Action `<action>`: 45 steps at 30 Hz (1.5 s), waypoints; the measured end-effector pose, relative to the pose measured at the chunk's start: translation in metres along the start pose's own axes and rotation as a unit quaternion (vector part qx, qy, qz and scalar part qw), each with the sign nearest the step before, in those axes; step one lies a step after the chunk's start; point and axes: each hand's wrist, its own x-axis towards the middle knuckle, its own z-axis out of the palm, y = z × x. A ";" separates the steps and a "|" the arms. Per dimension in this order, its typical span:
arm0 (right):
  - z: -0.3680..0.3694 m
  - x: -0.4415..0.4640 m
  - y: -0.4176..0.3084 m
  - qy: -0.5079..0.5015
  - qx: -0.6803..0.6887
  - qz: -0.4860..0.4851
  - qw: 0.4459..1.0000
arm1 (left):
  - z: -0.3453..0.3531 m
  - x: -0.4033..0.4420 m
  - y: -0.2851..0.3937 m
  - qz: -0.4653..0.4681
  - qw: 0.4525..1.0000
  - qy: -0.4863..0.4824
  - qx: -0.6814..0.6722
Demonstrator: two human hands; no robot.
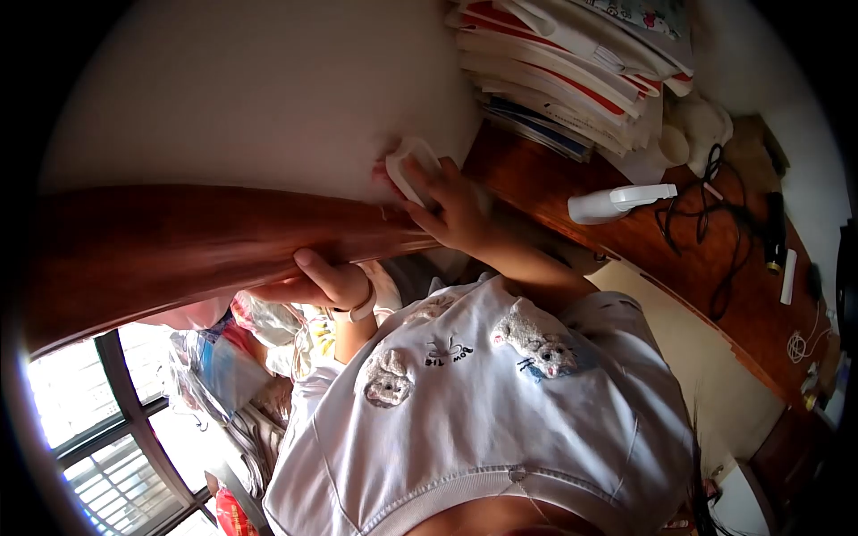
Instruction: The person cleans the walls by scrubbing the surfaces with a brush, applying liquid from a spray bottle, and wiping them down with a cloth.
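Note:
My right hand [458,210] is closed around a white, oval-backed brush [413,170]. Reddish bristles seem to show on its far side, against the pale wall just above a brown wooden board [223,228]. Lower down, my left hand [326,281] lies at the near edge of that board, thumb raised apart and fingers stretched along the wood. A light-coloured band [362,304] circles my left wrist. On the brown desk to the right, a white spray bottle [599,207] lies on its side.
A tall stack of papers and books [563,80] stands at the desk's far end. Black cables [715,214] tangle across the desk [648,259], near a white stick-like item [788,277]. Bagged belongings [214,366] are piled beside the window [125,429] at left.

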 end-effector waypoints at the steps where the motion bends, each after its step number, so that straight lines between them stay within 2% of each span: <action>1: -0.008 0.007 -0.010 -0.045 -0.008 0.014 0.999 | 0.004 -0.003 0.002 -0.043 0.998 0.041 -0.014; 2: -0.013 0.017 -0.019 -0.089 -0.014 0.031 0.995 | 0.005 -0.002 -0.001 -0.044 0.998 0.038 -0.017; 3: -0.011 0.027 -0.028 -0.094 -0.006 -0.012 0.996 | 0.001 -0.001 -0.003 -0.026 0.999 0.016 -0.019; 4: -0.006 0.024 -0.028 -0.094 -0.005 -0.006 0.996 | -0.002 -0.001 -0.002 -0.009 1.000 -0.005 -0.018; 6: 0.005 0.016 -0.019 -0.013 0.017 -0.036 0.999 | -0.006 -0.001 0.000 -0.018 1.000 -0.010 -0.005; 7: 0.004 0.007 -0.014 -0.023 0.023 0.011 0.999 | -0.005 -0.001 -0.001 -0.015 1.000 -0.013 0.000; 8: 0.000 0.002 -0.005 -0.024 0.022 0.007 0.999 | -0.005 0.000 -0.002 -0.012 1.000 -0.018 0.006; 10: -0.010 -0.001 -0.004 -0.071 0.005 0.061 0.996 | -0.006 -0.003 -0.002 -0.012 1.000 -0.017 0.003; 12: -0.013 0.010 -0.012 -0.063 -0.004 0.054 0.997 | -0.005 -0.002 -0.003 -0.012 1.000 -0.025 -0.006; 14: -0.009 0.025 -0.023 -0.073 0.002 -0.009 0.997 | -0.003 -0.002 -0.003 -0.017 0.999 -0.009 -0.029; 15: 0.001 0.020 -0.016 -0.028 -0.001 -0.038 0.999 | -0.001 0.000 -0.002 -0.016 0.999 -0.009 -0.031; 16: 0.004 0.011 -0.011 -0.027 -0.002 -0.040 0.999 | 0.000 0.001 0.000 -0.006 1.000 -0.014 -0.018; 18: 0.001 0.001 -0.003 -0.021 0.004 0.033 0.999 | 0.005 0.002 0.001 0.010 1.000 -0.015 -0.008; 19: -0.006 -0.001 0.000 -0.069 -0.014 0.049 0.996 | 0.005 0.003 0.002 0.015 1.000 -0.014 0.010; 20: -0.006 -0.001 0.001 -0.064 -0.013 0.050 0.997 | 0.004 0.004 0.005 0.017 0.999 -0.015 0.029; 22: -0.021 0.024 -0.014 -0.126 -0.002 0.002 0.992 | 0.007 0.004 0.004 0.005 1.000 -0.012 -0.004; 23: -0.014 0.035 -0.025 -0.064 0.003 -0.058 0.996 | 0.007 0.003 0.005 -0.012 0.999 -0.007 -0.028; 24: -0.007 0.033 -0.026 -0.065 0.003 -0.055 0.996 | 0.005 0.002 0.005 -0.014 0.999 -0.009 -0.027; 26: 0.006 0.025 -0.020 0.001 0.019 -0.082 0.996 | 0.002 0.002 0.004 -0.014 1.000 -0.008 0.023; 27: 0.009 0.012 -0.013 -0.004 0.051 -0.024 0.998 | 0.003 0.003 0.004 -0.010 1.000 -0.004 0.024; 28: 0.006 0.005 -0.003 -0.006 0.052 -0.032 0.998 | 0.005 0.003 0.004 -0.009 1.000 -0.006 0.015; 30: -0.006 -0.009 0.001 -0.092 0.029 0.024 0.995 | 0.003 0.001 0.007 -0.014 1.000 -0.014 0.014; 31: -0.008 -0.006 -0.001 -0.104 -0.001 0.027 0.994 | 0.004 0.002 0.006 -0.007 1.000 -0.010 0.014; 34: -0.005 0.016 -0.022 -0.069 -0.010 -0.008 0.998 | 0.003 0.001 0.002 -0.008 1.000 -0.005 0.001; 36: 0.006 -0.004 -0.011 -0.048 0.017 -0.001 0.999 | 0.003 -0.002 0.002 -0.017 1.000 0.009 -0.018; 38: 0.013 -0.019 0.004 -0.010 0.036 0.041 0.998 | 0.001 0.002 0.002 0.017 0.999 -0.008 0.034; 44: 0.002 0.018 -0.024 -0.060 0.009 0.012 0.998 | 0.009 0.004 0.010 0.000 1.000 0.009 0.019; 45: 0.010 0.010 -0.015 -0.014 0.021 0.003 1.000 | 0.005 0.005 0.007 0.019 0.999 0.003 0.045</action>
